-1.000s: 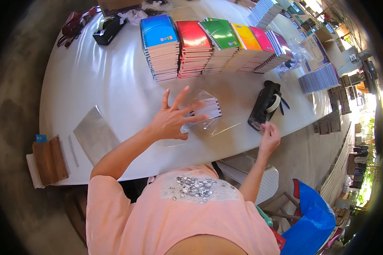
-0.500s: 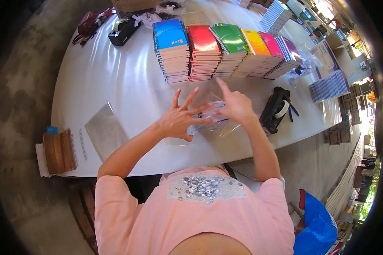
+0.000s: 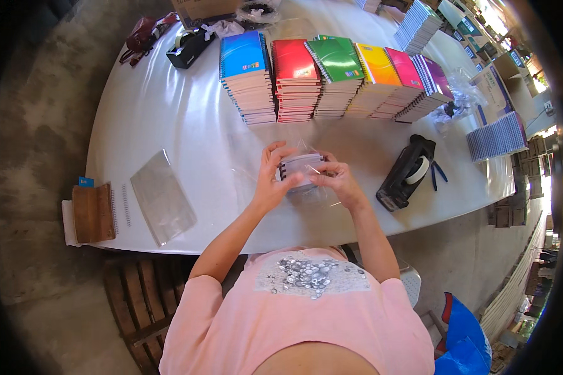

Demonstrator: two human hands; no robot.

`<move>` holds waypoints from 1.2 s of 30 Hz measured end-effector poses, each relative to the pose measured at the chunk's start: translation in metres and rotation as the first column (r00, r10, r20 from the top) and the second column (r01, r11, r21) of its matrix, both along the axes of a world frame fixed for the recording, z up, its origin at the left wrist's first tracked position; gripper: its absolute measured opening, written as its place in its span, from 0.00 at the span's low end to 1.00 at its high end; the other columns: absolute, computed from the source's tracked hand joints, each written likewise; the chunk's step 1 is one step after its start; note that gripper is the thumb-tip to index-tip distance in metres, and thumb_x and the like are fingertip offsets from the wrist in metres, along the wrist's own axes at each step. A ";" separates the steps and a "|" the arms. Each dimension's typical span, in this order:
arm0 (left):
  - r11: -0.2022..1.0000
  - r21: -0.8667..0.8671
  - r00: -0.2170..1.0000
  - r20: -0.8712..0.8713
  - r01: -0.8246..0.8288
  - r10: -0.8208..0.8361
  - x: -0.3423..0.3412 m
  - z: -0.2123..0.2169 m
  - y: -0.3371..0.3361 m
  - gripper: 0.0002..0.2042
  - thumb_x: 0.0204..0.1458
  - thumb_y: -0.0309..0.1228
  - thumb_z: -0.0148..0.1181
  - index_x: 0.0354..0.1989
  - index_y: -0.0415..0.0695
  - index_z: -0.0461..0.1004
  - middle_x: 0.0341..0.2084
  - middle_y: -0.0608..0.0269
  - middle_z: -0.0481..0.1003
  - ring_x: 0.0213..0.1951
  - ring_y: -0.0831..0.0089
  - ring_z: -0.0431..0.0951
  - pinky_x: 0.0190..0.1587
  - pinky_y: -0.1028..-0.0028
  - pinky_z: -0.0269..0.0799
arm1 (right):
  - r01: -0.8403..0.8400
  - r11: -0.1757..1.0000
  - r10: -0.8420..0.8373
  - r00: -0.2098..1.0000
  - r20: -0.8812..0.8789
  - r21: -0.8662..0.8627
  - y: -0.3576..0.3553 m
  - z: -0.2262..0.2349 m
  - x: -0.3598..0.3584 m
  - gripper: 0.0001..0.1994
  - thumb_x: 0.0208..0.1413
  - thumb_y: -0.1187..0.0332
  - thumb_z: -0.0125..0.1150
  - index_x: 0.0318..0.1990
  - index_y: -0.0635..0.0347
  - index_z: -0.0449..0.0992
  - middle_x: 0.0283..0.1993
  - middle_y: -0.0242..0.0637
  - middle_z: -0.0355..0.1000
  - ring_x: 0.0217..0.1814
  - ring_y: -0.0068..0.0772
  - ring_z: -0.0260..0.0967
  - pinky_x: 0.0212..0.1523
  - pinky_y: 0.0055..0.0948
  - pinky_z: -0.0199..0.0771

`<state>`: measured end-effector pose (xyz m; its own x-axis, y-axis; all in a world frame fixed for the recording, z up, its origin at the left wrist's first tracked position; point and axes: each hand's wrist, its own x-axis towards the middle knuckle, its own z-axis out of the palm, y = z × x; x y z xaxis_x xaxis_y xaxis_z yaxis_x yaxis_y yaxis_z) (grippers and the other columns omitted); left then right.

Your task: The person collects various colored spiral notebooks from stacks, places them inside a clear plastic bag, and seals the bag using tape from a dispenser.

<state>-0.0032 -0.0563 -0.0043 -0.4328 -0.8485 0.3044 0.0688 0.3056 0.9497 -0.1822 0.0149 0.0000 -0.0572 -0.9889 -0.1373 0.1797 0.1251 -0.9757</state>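
Both hands met over the middle of the white desk (image 3: 169,125), just in front of the person in the pink shirt. The left hand (image 3: 270,181) curled its fingers around the left end of a small bundle of notebooks (image 3: 301,169), thumb pressed on the near side, and the right hand (image 3: 339,182) pinched the right end of the same bundle, which was held just above the desk in a clear plastic wrapper (image 3: 313,194) that trailed under the hands.

At twelve o'clock from the hands stood a row of notebook stacks (image 3: 331,81), their covers blue, red, green, yellow, pink and purple, side by side and touching. At three o'clock a black tape dispenser (image 3: 406,172) lay near the desk's edge, with blue-handled pliers (image 3: 436,172) just beside it. At nine o'clock a flat clear plastic sleeve (image 3: 161,197) lay on the desk, and further out, at the desk's left edge, a brown book (image 3: 94,212) with a loose spiral binding (image 3: 126,205) beside it. A second tape dispenser (image 3: 191,45) sat far off at eleven o'clock.
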 end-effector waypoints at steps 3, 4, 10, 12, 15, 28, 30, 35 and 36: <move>0.985 0.169 0.993 0.113 0.016 -0.036 -0.004 0.006 0.001 0.23 0.42 0.38 0.69 0.45 0.39 0.73 0.45 0.56 0.70 0.46 0.65 0.72 0.47 0.70 0.69 | 0.085 0.996 -0.087 0.994 -0.059 -0.034 -0.015 -0.010 -0.001 0.19 0.38 0.71 0.71 0.41 0.66 0.75 0.56 0.39 0.61 0.53 0.27 0.61 0.47 0.27 0.66; 0.980 0.200 0.987 0.157 -0.011 -0.021 -0.005 0.007 -0.002 0.24 0.42 0.37 0.69 0.46 0.38 0.72 0.44 0.56 0.71 0.45 0.66 0.73 0.45 0.71 0.69 | 0.085 0.996 -0.087 0.995 -0.054 -0.036 -0.018 -0.008 0.000 0.19 0.38 0.71 0.71 0.41 0.66 0.75 0.56 0.39 0.61 0.53 0.27 0.61 0.47 0.27 0.66; 0.815 0.578 0.956 0.217 0.035 -0.196 -0.002 0.010 -0.025 0.15 0.42 0.29 0.67 0.39 0.39 0.76 0.33 0.55 0.78 0.43 0.71 0.74 0.42 0.74 0.70 | -0.028 0.967 -0.011 0.989 0.151 0.252 -0.033 0.000 -0.014 0.18 0.39 0.70 0.70 0.40 0.64 0.74 0.39 0.32 0.71 0.42 0.23 0.66 0.43 0.27 0.66; 0.939 0.343 0.953 0.287 -0.008 -0.097 -0.005 0.006 -0.021 0.12 0.42 0.28 0.67 0.36 0.41 0.78 0.33 0.58 0.78 0.44 0.69 0.73 0.43 0.72 0.69 | -0.026 0.990 0.045 0.990 -0.135 0.140 -0.033 0.006 -0.013 0.13 0.40 0.70 0.69 0.36 0.61 0.77 0.33 0.30 0.72 0.37 0.27 0.69 0.41 0.27 0.67; 0.987 -0.163 0.917 0.392 -0.013 0.076 -0.004 0.007 -0.017 0.14 0.40 0.26 0.66 0.39 0.43 0.77 0.34 0.64 0.79 0.49 0.66 0.70 0.47 0.68 0.65 | 0.009 0.974 -0.142 0.803 -0.579 -0.226 -0.024 0.023 -0.001 0.09 0.40 0.70 0.68 0.33 0.54 0.79 0.37 0.30 0.73 0.43 0.31 0.69 0.43 0.30 0.66; 0.701 -0.647 0.722 0.634 0.300 0.277 0.013 0.024 0.016 0.18 0.45 0.33 0.62 0.48 0.55 0.73 0.45 0.74 0.75 0.57 0.74 0.63 0.51 0.51 0.44 | -0.201 0.941 -0.281 -0.019 -0.959 -0.272 0.025 0.063 0.026 0.09 0.37 0.72 0.62 0.30 0.51 0.79 0.55 0.32 0.64 0.58 0.34 0.59 0.54 0.40 0.55; 0.681 -0.673 0.728 0.616 0.288 0.301 0.014 0.019 0.018 0.15 0.46 0.32 0.61 0.45 0.56 0.74 0.46 0.74 0.75 0.55 0.75 0.66 0.50 0.52 0.45 | 0.202 0.961 -0.261 0.447 -0.855 -0.188 0.047 0.071 0.005 0.10 0.40 0.72 0.62 0.34 0.53 0.78 0.54 0.36 0.65 0.58 0.40 0.59 0.54 0.39 0.58; 0.613 -0.750 0.786 0.526 0.249 0.324 0.008 0.008 0.020 0.13 0.47 0.30 0.60 0.43 0.56 0.76 0.47 0.75 0.74 0.48 0.79 0.71 0.48 0.55 0.46 | 0.819 0.459 -0.525 -0.063 -0.849 -0.345 0.130 -0.008 -0.081 0.16 0.52 0.61 0.59 0.45 0.58 0.72 0.50 0.45 0.66 0.55 0.47 0.60 0.56 0.40 0.57; 0.611 -0.759 0.802 0.500 0.225 0.326 0.009 0.007 0.020 0.13 0.46 0.29 0.58 0.42 0.55 0.76 0.46 0.74 0.74 0.47 0.80 0.71 0.49 0.56 0.46 | 0.929 0.365 -0.651 0.207 -0.730 -0.062 0.137 -0.020 -0.090 0.17 0.52 0.58 0.59 0.46 0.57 0.72 0.51 0.43 0.66 0.55 0.45 0.60 0.56 0.39 0.57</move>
